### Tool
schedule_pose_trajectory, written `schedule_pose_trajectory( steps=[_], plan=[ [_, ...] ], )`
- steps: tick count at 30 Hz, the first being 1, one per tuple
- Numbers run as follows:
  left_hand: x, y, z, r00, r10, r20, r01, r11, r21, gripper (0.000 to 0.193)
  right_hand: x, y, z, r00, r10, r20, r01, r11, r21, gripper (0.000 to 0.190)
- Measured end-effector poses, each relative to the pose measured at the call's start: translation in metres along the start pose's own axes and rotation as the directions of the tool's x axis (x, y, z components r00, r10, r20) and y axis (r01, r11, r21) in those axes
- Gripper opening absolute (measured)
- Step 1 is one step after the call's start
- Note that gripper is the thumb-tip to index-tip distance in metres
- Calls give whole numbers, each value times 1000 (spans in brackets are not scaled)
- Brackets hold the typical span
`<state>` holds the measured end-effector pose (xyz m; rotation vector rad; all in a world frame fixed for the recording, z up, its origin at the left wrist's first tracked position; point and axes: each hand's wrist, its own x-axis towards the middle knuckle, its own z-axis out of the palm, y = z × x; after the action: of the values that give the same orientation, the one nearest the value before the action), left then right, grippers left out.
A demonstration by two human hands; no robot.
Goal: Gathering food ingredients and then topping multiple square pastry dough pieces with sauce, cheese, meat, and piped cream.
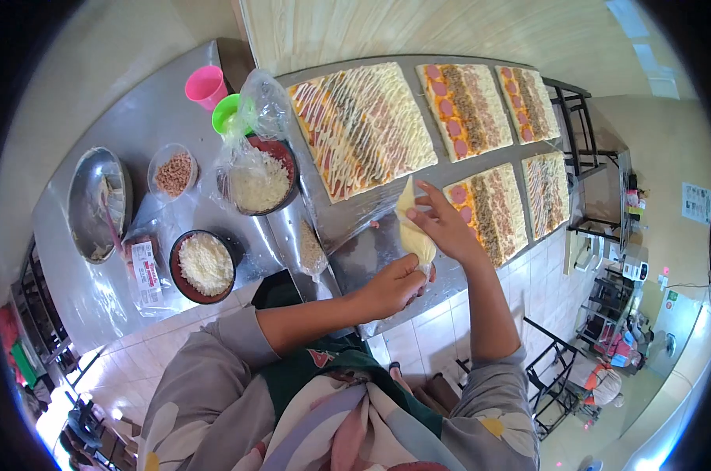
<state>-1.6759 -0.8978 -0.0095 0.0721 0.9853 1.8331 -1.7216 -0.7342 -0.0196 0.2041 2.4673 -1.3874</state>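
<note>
A clear piping bag point(417, 240) filled with pale yellow cream hangs over the front of the steel table. My left hand point(395, 285) is closed around its gathered end. Beside the bag's narrow part is my right hand point(446, 226), fingers apart, the thumb overlapping the bag's edge; whether it presses is unclear. Beyond lies a large rectangular pizza slab point(364, 126) with zigzag cream lines over its topping stripes. To its right, a slab with sausage rounds point(464, 112) and a smaller one point(527, 103) show no zigzags. Nearer are another unlined slab point(488, 212) and a zigzagged one point(546, 193).
Left on the steel table point(149, 126) are bowls of white shreds point(207, 263) point(261, 182), a tub of minced topping point(173, 173), a metal bowl with a spatula point(99, 203), a labelled packet point(146, 271), and pink point(206, 86) and green cups point(226, 113). A crumb-filled bag point(313, 250) lies centrally.
</note>
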Motion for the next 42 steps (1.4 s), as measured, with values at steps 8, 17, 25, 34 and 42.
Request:
schedule_pose_trajectory(
  steps=[8, 17, 25, 34, 42],
  plan=[
    [-8, -50, 83, 974, 127, -186, -146, 985, -94, 14, -151, 43, -17, 899, 190, 396, -414, 666, 620, 53],
    [-40, -121, 141, 962, 41, -271, -33, 999, 32, 17, -209, 47, 6, 892, -6, 453, -441, 221, 870, 20],
    [-47, -114, 154, 982, 80, -173, -52, 986, 160, 12, -192, 48, -10, 959, 72, 273, -279, 390, 878, 12],
    [-47, -132, 149, 992, 36, -124, -10, 979, 205, 10, -176, 69, -18, 965, 170, 197, -248, 375, 893, 22],
    [6, -153, 165, 949, 166, -269, -10, 866, 500, 10, -147, 83, -64, 965, 236, 113, -197, 371, 907, 36]
  ],
)
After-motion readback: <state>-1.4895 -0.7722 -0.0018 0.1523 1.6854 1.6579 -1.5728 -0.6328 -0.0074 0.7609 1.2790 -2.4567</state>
